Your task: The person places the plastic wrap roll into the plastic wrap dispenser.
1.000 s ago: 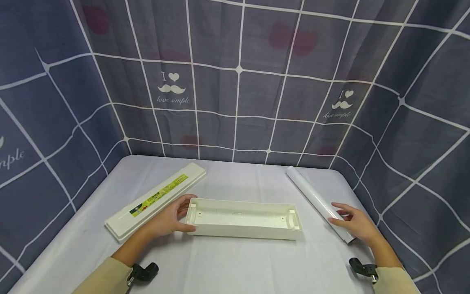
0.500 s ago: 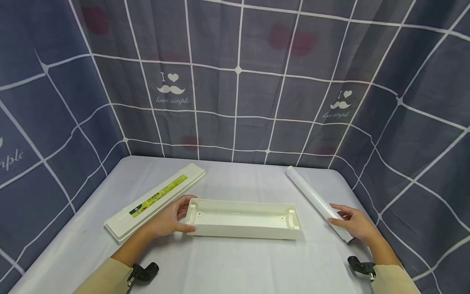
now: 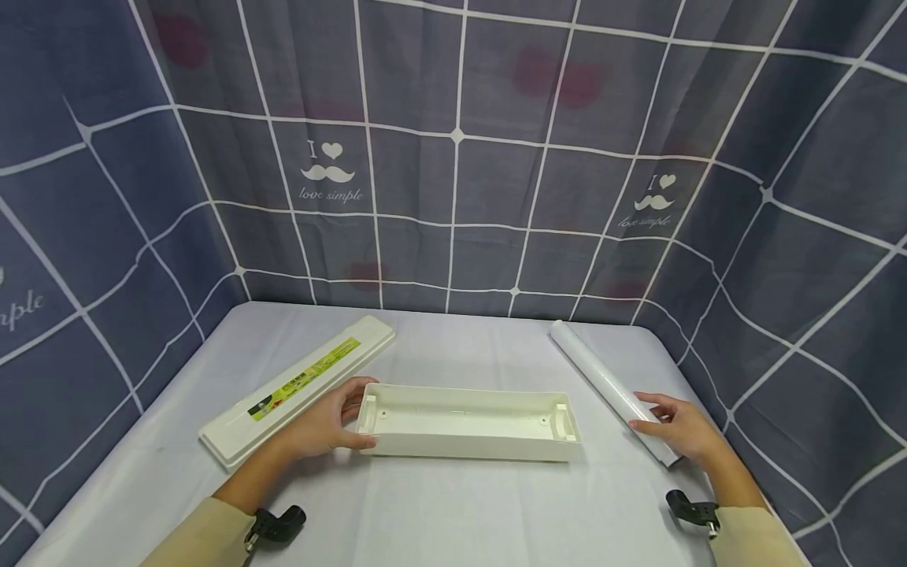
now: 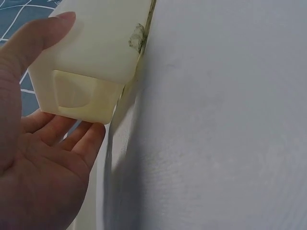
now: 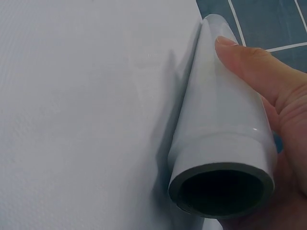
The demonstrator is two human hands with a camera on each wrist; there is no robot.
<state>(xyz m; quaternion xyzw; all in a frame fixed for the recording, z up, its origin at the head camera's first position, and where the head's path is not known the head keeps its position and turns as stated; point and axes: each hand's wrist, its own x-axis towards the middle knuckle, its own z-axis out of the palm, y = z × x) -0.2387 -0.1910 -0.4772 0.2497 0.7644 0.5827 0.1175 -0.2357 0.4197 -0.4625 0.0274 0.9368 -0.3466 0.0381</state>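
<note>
A long cream plastic box (image 3: pixel 468 447) with an open top sits in the middle of the white table. My left hand (image 3: pixel 329 421) grips its left end, thumb on the near wall and fingers round the far side. In the left wrist view the thumb presses the box's side (image 4: pixel 103 43), which bears a small dark smudge. To the right lies a roll of plastic wrap (image 3: pixel 602 374), slanting away to the back. My right hand (image 3: pixel 680 429) holds the roll near its closer end. The right wrist view shows the thumb on top of the roll (image 5: pixel 220 110) and its hollow core facing the camera.
A cream lid (image 3: pixel 234 435) with a yellow-green label lies slanted at the left, just beyond my left forearm. Dark grid-patterned curtains (image 3: pixel 418 181) enclose the table (image 3: pixel 453 520) at the back and both sides.
Both hands keep their hold, and the box, roll and lid stay in place. Only the head view has shifted very slightly.
</note>
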